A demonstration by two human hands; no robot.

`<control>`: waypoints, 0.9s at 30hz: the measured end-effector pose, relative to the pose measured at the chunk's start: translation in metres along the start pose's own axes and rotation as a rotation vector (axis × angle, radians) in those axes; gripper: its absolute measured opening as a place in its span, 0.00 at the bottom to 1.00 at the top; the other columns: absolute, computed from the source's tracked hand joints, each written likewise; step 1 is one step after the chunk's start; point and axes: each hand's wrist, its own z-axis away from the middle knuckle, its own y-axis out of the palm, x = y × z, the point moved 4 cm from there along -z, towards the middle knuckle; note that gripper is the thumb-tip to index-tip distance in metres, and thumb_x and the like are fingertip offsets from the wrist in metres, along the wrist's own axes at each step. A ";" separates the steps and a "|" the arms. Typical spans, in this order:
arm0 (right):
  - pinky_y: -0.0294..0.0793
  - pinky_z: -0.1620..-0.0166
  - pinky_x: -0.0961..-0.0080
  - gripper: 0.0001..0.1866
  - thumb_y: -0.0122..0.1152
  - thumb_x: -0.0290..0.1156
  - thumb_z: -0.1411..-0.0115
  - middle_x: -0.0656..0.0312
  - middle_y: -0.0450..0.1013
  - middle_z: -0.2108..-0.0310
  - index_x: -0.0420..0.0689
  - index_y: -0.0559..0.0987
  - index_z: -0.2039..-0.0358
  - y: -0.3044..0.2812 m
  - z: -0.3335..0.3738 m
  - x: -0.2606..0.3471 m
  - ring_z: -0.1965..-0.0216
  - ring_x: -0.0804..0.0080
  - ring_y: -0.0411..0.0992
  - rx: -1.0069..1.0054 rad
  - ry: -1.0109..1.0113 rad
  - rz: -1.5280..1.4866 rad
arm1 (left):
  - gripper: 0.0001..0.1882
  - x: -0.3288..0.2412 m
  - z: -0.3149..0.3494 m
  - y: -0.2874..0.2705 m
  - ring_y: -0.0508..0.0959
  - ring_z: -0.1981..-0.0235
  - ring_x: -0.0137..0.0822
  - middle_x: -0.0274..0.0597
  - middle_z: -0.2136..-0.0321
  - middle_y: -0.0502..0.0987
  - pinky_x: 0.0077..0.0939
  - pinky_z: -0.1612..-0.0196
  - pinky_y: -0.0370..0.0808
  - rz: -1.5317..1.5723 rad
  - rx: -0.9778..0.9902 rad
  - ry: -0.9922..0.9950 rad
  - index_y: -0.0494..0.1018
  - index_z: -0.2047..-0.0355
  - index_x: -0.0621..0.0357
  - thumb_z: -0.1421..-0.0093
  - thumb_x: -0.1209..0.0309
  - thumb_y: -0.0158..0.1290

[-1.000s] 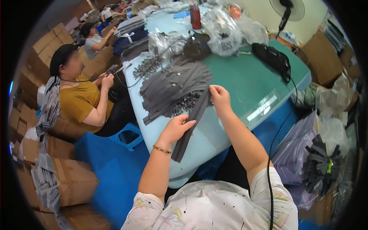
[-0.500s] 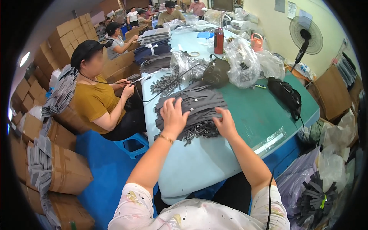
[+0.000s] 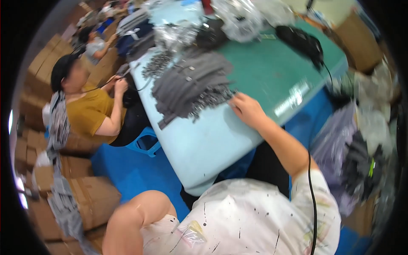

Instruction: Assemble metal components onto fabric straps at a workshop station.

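A heap of dark grey fabric strips [image 3: 187, 80] lies on the pale blue tabletop, with two small light spots on top. Along its near right edge is a cluster of dark, shiny small pieces [image 3: 211, 100], too blurred to name. My right hand [image 3: 247, 111] is at the right end of that cluster, palm down, fingers loosely bent and a little apart. I make out nothing held in it. My left arm [image 3: 129, 216] is bent back at the lower left, and its hand is out of the picture.
To the left a co-worker in a mustard shirt [image 3: 91, 111] holds something thin with a cord. A blue stool [image 3: 146, 142] and cartons [image 3: 95, 197] stand on that side. Clear plastic bags [image 3: 238, 21] and a black pouch [image 3: 299, 42] lie on the table [image 3: 212, 148].
My left hand has left the strips and gone down out of the picture. My right hand stays by the pile's right edge. The whole view has tilted and shifted.
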 end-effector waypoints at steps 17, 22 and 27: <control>0.72 0.61 0.68 0.06 0.53 0.28 0.47 0.61 0.71 0.66 0.48 0.78 0.70 0.007 0.007 -0.012 0.64 0.62 0.71 0.057 0.081 -0.055 | 0.07 0.017 -0.053 0.163 0.69 0.70 0.19 0.29 0.69 0.69 0.15 0.72 0.61 0.251 1.080 -0.501 0.70 0.69 0.47 0.46 0.72 0.43; 0.72 0.62 0.68 0.06 0.54 0.28 0.48 0.62 0.71 0.67 0.48 0.78 0.70 0.008 0.013 -0.029 0.65 0.62 0.71 0.064 0.080 0.009 | 0.09 0.023 -0.037 0.164 0.68 0.60 0.25 0.31 0.65 0.68 0.21 0.67 0.61 1.230 1.328 0.103 0.70 0.64 0.49 0.46 0.71 0.43; 0.72 0.62 0.68 0.05 0.55 0.28 0.48 0.62 0.71 0.68 0.48 0.78 0.71 0.006 0.012 -0.027 0.65 0.62 0.71 0.057 0.063 0.048 | 0.11 -0.013 -0.035 0.162 0.67 0.63 0.24 0.29 0.65 0.67 0.22 0.68 0.59 -0.525 0.730 -0.544 0.70 0.62 0.48 0.45 0.69 0.41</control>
